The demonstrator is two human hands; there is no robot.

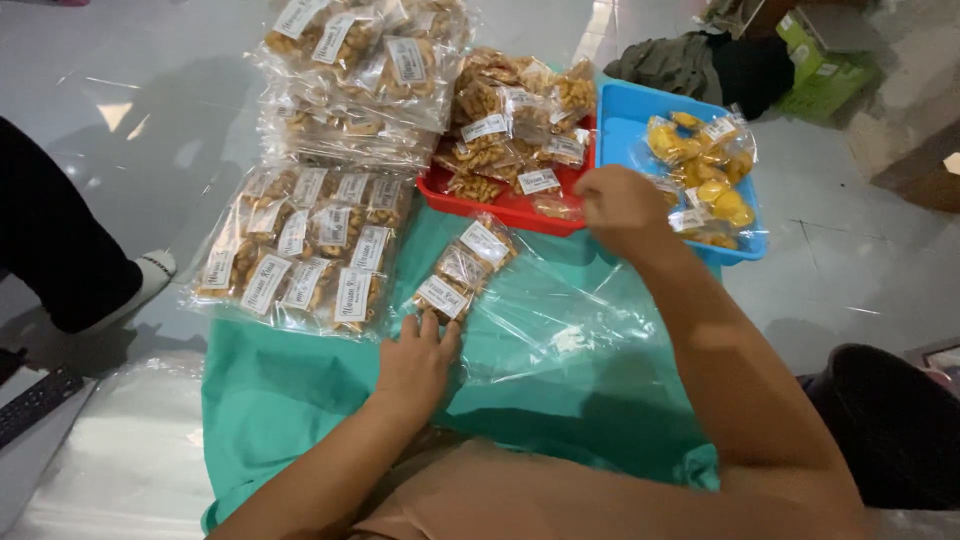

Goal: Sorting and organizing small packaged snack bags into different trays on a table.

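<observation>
Spread fingers of the left hand (418,352) press the nearest of three light, slippery, crushable snack packets (464,268) inside a clear bag (560,320), best gripped by edges, while the right hand (622,208), fingers hidden, reaches the red tray (505,208).

Three small labelled snack packets (465,268) lie in a slanted row inside a clear plastic bag (560,320), flat on green cloth; the bag's mouth seems to face right.
</observation>
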